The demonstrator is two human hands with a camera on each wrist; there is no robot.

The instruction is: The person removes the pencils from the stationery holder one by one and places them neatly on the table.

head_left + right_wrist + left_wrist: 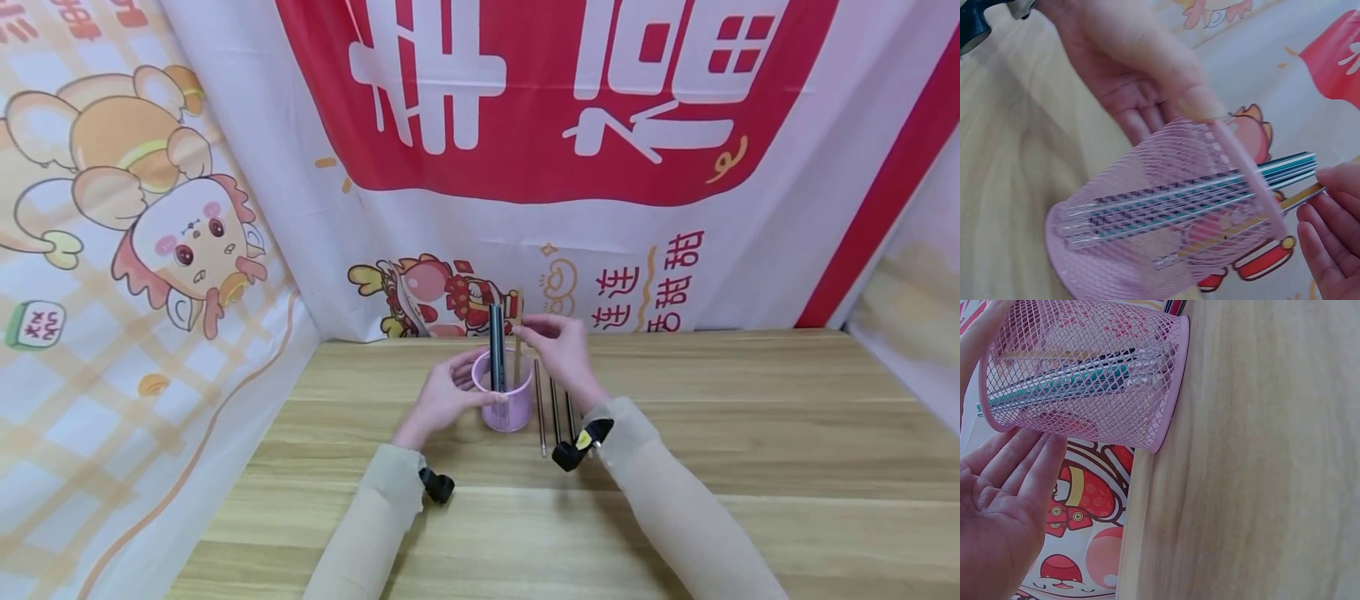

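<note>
A pink mesh pen holder (517, 414) stands upright on the wooden table. My left hand (441, 393) holds it at its left side, the thumb over the near rim and the fingers behind. Several dark and teal-striped pencils (1210, 200) lean together inside it. With thumb and fingertips, my right hand (561, 350) pinches the upper part of a gold pencil (517, 358). That pencil's lower end is inside the holder, seen through the mesh in the right wrist view, apart from the striped bunch.
Right of the holder, several pencils (542, 412) lie on the table (735, 433), partly under my right wrist. A printed cloth (450, 225) hangs behind the table's back edge, and another (142, 367) hangs on the left. Black wrist cameras (437, 485) sit on both sleeves.
</note>
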